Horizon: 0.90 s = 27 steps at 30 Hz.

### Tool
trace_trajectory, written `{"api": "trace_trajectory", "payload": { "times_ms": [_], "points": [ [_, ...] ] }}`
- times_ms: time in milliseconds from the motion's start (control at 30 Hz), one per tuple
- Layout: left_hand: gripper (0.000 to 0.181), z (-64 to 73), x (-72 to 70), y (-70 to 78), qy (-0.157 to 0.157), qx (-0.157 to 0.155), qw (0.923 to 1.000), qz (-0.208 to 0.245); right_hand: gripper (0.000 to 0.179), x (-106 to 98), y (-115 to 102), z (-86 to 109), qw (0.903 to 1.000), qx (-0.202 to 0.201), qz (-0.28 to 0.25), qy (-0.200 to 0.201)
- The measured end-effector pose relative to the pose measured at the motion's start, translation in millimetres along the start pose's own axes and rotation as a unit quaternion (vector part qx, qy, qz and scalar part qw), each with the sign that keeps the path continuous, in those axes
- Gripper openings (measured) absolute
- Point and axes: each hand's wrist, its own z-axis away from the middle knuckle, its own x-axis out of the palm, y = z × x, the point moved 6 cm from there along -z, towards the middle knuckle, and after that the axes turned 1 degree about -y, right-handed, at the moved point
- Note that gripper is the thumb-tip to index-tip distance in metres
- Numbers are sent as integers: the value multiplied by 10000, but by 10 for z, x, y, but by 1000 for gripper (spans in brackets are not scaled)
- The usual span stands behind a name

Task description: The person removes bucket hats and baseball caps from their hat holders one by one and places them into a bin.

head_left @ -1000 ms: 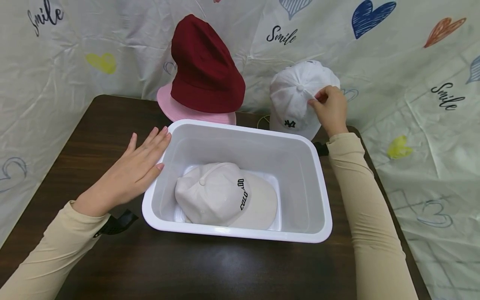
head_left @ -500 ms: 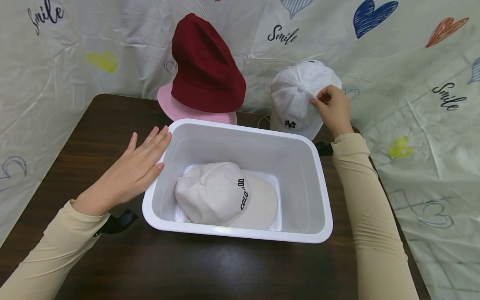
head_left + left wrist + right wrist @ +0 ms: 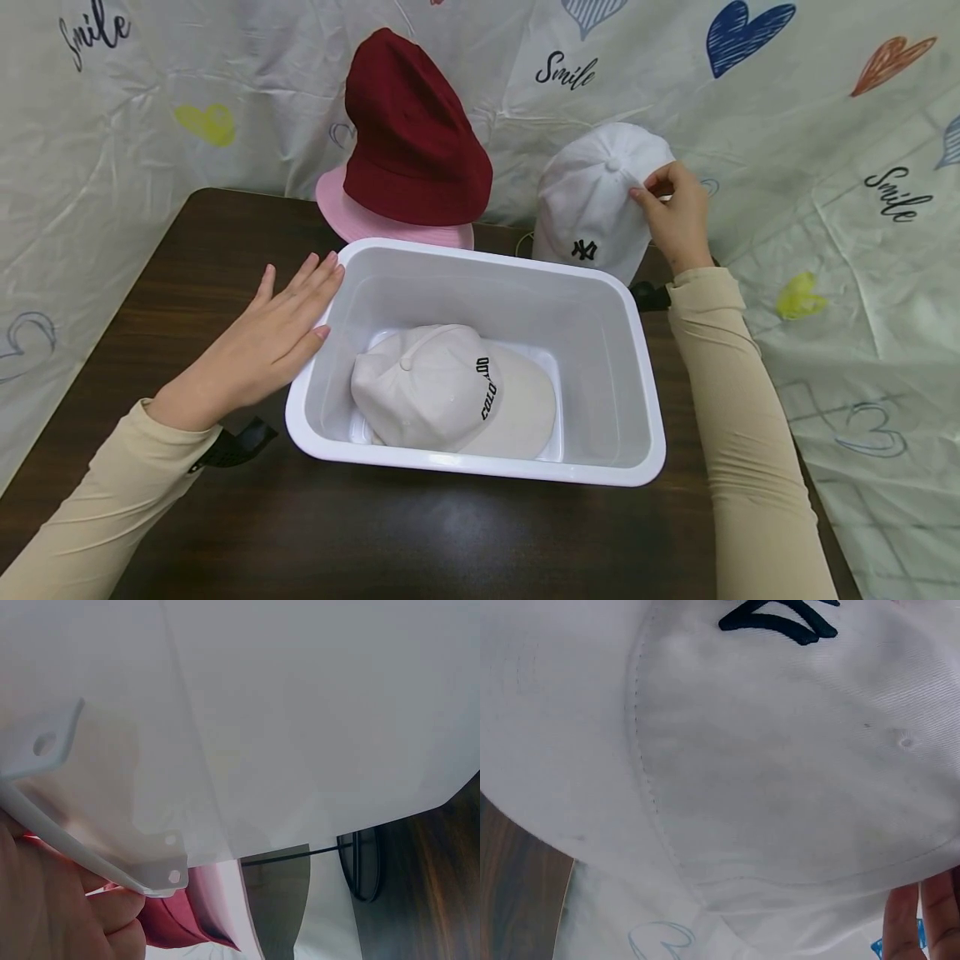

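A white plastic tub (image 3: 480,470) stands on the dark table. My left hand (image 3: 262,342) lies with straight fingers against the tub's left rim; in the left wrist view, fingers (image 3: 116,911) show beside the tub's lip. Inside the tub is a cream baseball cap (image 3: 427,392) with black lettering, its brim to the right. Behind the tub's right end, my right hand (image 3: 675,212) pinches the side of a white baseball cap (image 3: 585,196) with a black "NY" logo. Up close in the right wrist view, fingers (image 3: 900,919) meet the edge of this cap's crown.
A dark red bucket hat (image 3: 412,142) stands over a pink brim (image 3: 367,223) behind the tub, left of the white cap. The brown table (image 3: 150,333) ends at a hanging pale cloth (image 3: 862,333) printed with hearts and "Smile".
The white baseball cap has turned slightly in my right hand, its crown button shifting right and its logo showing more fully. My right hand has edged right. The left hand stays put.
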Motion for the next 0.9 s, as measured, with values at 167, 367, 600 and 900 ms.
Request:
{"api": "trace_trajectory", "payload": {
  "times_ms": [167,367,600,900],
  "points": [
    [59,1,-1,2,0,-1,10000,-1,19,-21,1,-5,9999,-42,-51,79],
    [59,3,-9,9,23,6,10000,9,16,-41,6,-14,9999,-40,-67,147],
    [60,5,-11,13,35,23,10000,-5,22,-9,-16,-8,9977,-377,514,-210],
    [59,0,-18,25,62,26,10000,-21,22,-22,16,-45,9998,82,39,-168]
  ]
}}
